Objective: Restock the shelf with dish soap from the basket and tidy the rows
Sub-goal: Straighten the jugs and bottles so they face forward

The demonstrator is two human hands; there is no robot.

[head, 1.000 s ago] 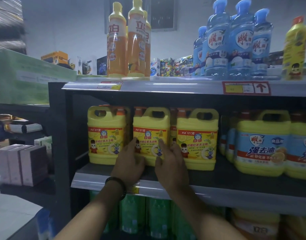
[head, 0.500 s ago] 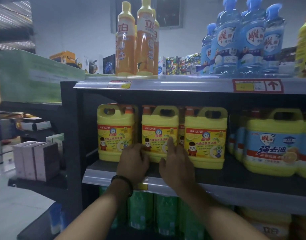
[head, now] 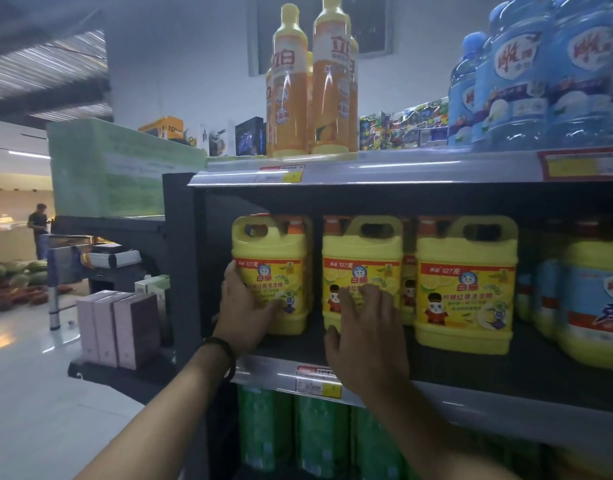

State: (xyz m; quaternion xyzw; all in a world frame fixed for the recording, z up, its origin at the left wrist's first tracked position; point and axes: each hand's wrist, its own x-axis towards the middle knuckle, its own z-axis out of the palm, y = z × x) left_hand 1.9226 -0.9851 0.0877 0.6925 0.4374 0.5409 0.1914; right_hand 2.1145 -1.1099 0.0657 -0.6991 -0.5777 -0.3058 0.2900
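Both hands engaged: left hand (head: 249, 306) clasps corner of leftmost yellow hard-plastic handled soap jug (head: 274, 247); right hand (head: 365, 337), fingers (head: 370, 296) spread, presses neighbour jug (head: 362, 252). Likely heavy, slick; grip handles (head: 372, 228) above fingers.

The left hand (head: 249, 313) covers the lower label of the left jug (head: 274, 244), and the right hand (head: 367, 341) hides the middle jug's (head: 362, 251) label. Of the rear jugs (head: 407, 271), only slivers show. The blue bottles (head: 540, 81) and the blue-label jug (head: 596, 306) are cut off at the frame edge, and the price tag (head: 315, 379) is too blurred to read.
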